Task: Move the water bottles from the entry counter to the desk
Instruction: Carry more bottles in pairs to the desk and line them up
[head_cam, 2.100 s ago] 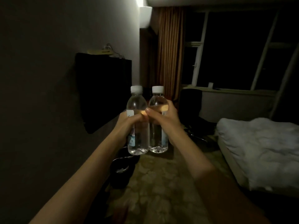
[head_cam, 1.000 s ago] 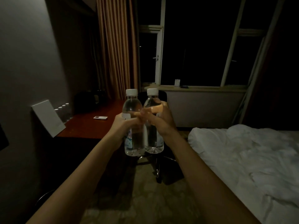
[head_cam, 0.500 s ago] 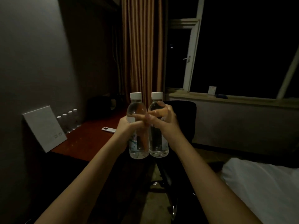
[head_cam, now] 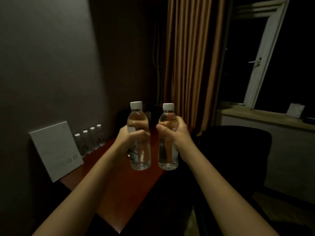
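We've got a water bottle in each of our hands, both upright w/ white caps, held side by side but apart, above the red-brown bench (head_cam: 117,188). Left hand (head_cam: 131,138) wraps the left bottle (head_cam: 139,120); right hand (head_cam: 177,133) wraps the right bottle (head_cam: 167,157). On the bench by the wall: a white card (head_cam: 54,150) and four small bottles (head_cam: 90,140). Black chair (head_cam: 238,150) on the right.
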Action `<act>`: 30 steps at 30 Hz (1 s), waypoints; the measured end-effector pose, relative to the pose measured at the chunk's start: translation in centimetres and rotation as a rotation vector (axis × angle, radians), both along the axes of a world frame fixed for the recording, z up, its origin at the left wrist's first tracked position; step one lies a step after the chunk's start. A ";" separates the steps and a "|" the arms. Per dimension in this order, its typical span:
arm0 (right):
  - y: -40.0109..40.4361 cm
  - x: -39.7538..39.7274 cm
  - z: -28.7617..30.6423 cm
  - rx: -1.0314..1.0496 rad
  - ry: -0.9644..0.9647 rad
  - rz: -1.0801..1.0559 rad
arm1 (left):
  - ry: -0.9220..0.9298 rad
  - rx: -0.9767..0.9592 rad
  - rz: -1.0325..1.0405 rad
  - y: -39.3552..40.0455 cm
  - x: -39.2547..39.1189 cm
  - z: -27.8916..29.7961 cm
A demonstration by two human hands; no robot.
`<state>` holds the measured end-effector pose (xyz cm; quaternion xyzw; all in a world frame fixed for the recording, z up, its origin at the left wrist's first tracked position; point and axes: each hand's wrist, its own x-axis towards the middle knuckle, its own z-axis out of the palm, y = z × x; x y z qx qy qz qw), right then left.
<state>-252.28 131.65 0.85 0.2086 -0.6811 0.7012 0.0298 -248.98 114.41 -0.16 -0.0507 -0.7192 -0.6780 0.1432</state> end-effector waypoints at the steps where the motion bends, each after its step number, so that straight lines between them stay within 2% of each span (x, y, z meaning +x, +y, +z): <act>1: -1.1 -2.4 0.0 0.006 0.003 0.011 | 0.003 -0.015 0.023 -1.1 -2.1 0.1; 13: -15.1 -28.3 -0.6 0.015 -0.006 0.274 | -0.051 -0.032 0.288 -12.5 -23.0 -0.1; 23: -26.8 -46.1 -5.4 0.100 -0.097 0.441 | -0.161 0.038 0.547 -22.2 -38.2 -4.8; 27: -31.5 -51.1 -8.8 0.152 -0.167 0.468 | -0.255 0.004 0.573 -26.4 -43.0 -8.2; 30: -34.9 -54.7 -11.6 0.186 -0.185 0.468 | -0.312 0.055 0.611 -29.3 -46.6 -11.3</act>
